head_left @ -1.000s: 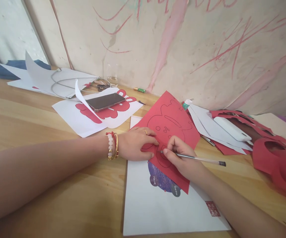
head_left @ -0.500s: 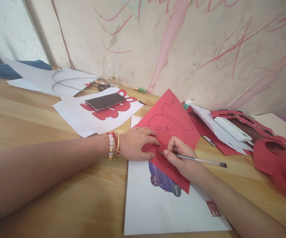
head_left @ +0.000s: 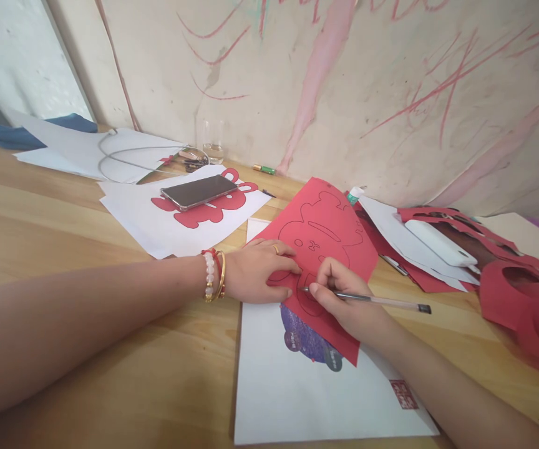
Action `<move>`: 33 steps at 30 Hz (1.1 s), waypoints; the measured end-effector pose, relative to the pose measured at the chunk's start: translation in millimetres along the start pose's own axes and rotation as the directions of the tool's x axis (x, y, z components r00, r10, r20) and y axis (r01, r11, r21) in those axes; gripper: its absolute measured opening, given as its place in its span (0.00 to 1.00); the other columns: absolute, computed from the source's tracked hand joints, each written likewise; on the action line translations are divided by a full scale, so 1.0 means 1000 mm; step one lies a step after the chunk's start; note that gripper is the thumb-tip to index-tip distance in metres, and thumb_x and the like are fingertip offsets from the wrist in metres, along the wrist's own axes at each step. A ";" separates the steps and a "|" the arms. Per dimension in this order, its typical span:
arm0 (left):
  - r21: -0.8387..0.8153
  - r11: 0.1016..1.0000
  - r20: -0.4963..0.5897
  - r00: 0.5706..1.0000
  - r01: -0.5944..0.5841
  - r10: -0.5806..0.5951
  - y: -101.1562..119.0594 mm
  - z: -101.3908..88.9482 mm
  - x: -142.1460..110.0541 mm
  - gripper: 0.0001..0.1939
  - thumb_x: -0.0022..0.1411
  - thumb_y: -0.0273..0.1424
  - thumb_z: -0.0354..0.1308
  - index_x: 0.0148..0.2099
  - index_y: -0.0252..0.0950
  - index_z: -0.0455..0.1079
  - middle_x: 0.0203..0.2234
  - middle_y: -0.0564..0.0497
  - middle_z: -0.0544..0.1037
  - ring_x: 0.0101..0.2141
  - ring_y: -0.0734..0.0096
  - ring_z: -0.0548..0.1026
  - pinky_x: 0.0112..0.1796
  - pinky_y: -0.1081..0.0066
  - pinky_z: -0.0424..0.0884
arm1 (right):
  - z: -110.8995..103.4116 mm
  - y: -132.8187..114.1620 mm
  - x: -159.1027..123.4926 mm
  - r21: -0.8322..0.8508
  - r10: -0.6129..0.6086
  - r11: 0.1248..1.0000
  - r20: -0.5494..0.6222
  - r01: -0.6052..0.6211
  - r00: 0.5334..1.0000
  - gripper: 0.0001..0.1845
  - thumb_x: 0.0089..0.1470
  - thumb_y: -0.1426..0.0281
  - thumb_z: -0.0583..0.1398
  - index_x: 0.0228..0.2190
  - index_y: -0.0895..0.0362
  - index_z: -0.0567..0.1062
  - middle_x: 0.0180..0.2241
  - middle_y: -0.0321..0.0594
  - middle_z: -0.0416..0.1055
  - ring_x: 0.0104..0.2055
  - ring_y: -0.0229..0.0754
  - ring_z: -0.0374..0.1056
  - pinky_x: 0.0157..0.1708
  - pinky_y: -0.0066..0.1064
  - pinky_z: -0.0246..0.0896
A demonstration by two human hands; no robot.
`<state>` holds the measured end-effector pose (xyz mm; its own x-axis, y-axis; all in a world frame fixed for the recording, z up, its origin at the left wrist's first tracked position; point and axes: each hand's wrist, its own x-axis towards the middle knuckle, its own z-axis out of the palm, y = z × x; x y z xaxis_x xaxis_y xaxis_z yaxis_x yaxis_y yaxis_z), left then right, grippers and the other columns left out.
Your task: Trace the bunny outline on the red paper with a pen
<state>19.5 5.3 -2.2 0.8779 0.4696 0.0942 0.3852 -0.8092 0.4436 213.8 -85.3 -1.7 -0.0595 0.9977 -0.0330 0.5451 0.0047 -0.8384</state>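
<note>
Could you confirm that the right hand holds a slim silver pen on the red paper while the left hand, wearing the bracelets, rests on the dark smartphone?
Not quite: in the head view, the left hand rests on the sheet of red paper, not the dark smartphone, which lies on a white paper sheet. The right hand does hold the slim silver pen.

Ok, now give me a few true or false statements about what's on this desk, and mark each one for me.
The right hand holds a pen to the red paper. True.

The left hand holds scissors. False: it rests on the red paper.

The phone lies on a red cut-out on white paper. True.

The beaded bracelet is on the right wrist. False: it is on the left wrist.
</note>
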 end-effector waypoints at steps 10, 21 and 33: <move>0.005 1.000 -0.021 1.000 -0.016 0.016 -0.001 0.001 0.000 0.19 0.59 0.36 0.58 0.52 0.40 0.71 0.58 0.44 0.64 0.58 0.55 0.63 0.58 0.54 0.57 | 0.000 0.002 0.001 0.003 -0.015 1.000 0.021 0.015 1.000 0.12 0.57 0.70 0.56 0.25 0.53 0.57 0.20 0.26 0.52 0.21 0.33 0.49 0.20 0.25 0.45; 0.003 1.000 -0.017 1.000 -0.016 0.016 -0.001 0.000 -0.001 0.19 0.59 0.36 0.58 0.53 0.40 0.71 0.58 0.43 0.65 0.58 0.56 0.63 0.59 0.54 0.56 | 0.000 0.000 0.000 0.003 -0.002 1.000 0.005 0.002 1.000 0.12 0.57 0.69 0.56 0.25 0.53 0.58 0.20 0.26 0.53 0.21 0.32 0.49 0.20 0.24 0.45; -0.003 1.000 -0.012 1.000 -0.014 0.014 -0.001 0.000 0.000 0.19 0.59 0.36 0.57 0.53 0.39 0.71 0.58 0.42 0.64 0.58 0.56 0.63 0.58 0.54 0.56 | -0.001 -0.003 -0.002 0.020 0.029 0.999 0.013 -0.029 1.000 0.11 0.56 0.70 0.56 0.25 0.53 0.58 0.19 0.26 0.52 0.21 0.33 0.48 0.20 0.25 0.45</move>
<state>19.3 5.9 -2.1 0.8797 0.4625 0.1107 0.3724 -0.8147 0.4445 212.8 -86.9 1.7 -0.0543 0.9965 -0.0640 0.5296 -0.0256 -0.8478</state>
